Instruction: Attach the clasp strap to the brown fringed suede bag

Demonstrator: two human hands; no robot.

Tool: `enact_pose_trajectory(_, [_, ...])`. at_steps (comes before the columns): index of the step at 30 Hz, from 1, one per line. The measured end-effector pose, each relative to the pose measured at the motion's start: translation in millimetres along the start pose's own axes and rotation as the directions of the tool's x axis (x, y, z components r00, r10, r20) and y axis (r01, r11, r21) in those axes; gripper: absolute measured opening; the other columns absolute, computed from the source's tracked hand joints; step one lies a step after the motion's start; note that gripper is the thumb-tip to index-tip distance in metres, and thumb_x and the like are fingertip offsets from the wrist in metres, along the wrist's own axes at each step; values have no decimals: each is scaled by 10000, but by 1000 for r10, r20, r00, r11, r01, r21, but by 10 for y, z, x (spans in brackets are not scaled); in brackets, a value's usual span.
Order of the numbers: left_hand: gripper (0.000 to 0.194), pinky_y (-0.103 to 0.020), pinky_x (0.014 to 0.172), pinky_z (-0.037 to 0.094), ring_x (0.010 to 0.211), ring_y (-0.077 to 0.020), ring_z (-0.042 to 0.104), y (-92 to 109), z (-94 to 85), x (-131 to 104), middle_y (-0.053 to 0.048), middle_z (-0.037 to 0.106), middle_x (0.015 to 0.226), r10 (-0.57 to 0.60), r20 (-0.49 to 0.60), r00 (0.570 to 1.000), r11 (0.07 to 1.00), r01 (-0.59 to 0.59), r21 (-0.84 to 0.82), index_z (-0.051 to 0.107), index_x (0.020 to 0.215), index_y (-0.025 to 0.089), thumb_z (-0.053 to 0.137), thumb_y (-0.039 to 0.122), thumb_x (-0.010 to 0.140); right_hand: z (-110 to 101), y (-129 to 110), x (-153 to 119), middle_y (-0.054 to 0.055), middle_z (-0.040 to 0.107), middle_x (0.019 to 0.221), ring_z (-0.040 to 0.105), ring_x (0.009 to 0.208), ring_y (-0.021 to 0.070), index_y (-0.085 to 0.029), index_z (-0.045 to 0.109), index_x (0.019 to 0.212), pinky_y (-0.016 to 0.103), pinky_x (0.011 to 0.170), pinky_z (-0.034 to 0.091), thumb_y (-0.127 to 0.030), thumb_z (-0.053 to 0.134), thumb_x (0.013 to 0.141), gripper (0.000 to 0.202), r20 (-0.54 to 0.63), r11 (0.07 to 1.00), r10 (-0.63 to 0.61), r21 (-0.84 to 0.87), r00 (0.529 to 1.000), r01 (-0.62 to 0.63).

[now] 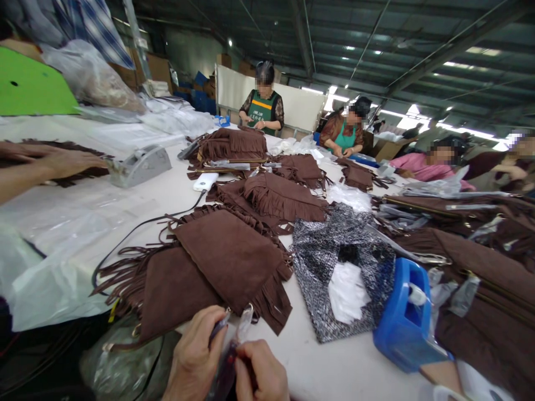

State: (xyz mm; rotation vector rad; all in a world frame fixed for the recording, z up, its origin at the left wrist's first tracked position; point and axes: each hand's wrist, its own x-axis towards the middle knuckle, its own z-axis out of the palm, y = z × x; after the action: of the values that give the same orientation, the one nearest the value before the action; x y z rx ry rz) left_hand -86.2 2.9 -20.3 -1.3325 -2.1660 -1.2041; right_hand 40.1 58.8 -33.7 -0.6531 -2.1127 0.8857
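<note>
At the table's near edge, my left hand point(196, 348) and my right hand point(261, 370) are both closed, close together. Between them is a narrow dark piece wrapped in clear plastic point(225, 367), pinched in their fingers; its exact kind I cannot make out. Just beyond my hands lie two overlapping brown fringed bags point(234, 250), suede-looking, with metal rings at the corners. Clear plastic point(246, 322) covers a metal ring beside the upper bag's near corner.
A blue tape dispenser point(397, 334) stands right, beside a black-and-white patterned sheet point(309, 278) bearing white plastic. More brown bags point(480, 312) are piled at right. A grey tape dispenser point(146, 164) and another person's hand point(62, 161) are at left. Co-workers sit across the table.
</note>
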Motion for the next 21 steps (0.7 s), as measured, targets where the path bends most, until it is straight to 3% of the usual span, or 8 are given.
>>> enact_pose_trajectory(6, [156,-177,705,549,735,-127,670,-34,-46,44,-10,689,808,42,44,998,996,-39,-81,592,895,210,442,233,857,43,35,-46,13,595,670,581,591,125,-211,559,791,221,569,435,-163,421,823,150,25,997,64,42,998,-65])
enact_pose_trajectory(12, [204,-169,739,544,770,-127,674,-148,-63,48,-38,698,855,209,70,975,975,-202,-96,597,976,188,451,141,842,16,34,-55,5,588,677,579,604,118,-208,561,791,211,564,410,-173,418,829,153,49,992,103,67,993,-106])
enact_pose_trajectory(15, [283,-158,715,540,767,-120,667,-160,-100,106,-43,681,851,261,149,954,961,-242,-134,583,996,186,393,72,820,0,29,-44,4,591,686,576,612,109,-204,558,787,199,578,409,-168,415,828,153,67,992,88,84,994,-94])
enact_pose_trajectory(18, [308,-132,652,525,692,-101,653,-144,-139,180,-34,659,811,267,230,936,956,-227,-188,584,957,192,350,57,810,-5,44,-44,4,593,697,576,627,108,-204,560,791,195,589,409,-175,411,829,156,79,991,75,102,994,-83])
enact_pose_trajectory(21, [234,-117,637,505,676,-89,642,-135,-149,208,-3,647,776,154,284,946,965,-82,-249,600,894,223,394,130,836,-12,52,-45,1,593,703,569,629,102,-204,563,798,194,591,401,-177,408,834,161,80,992,64,100,995,-72])
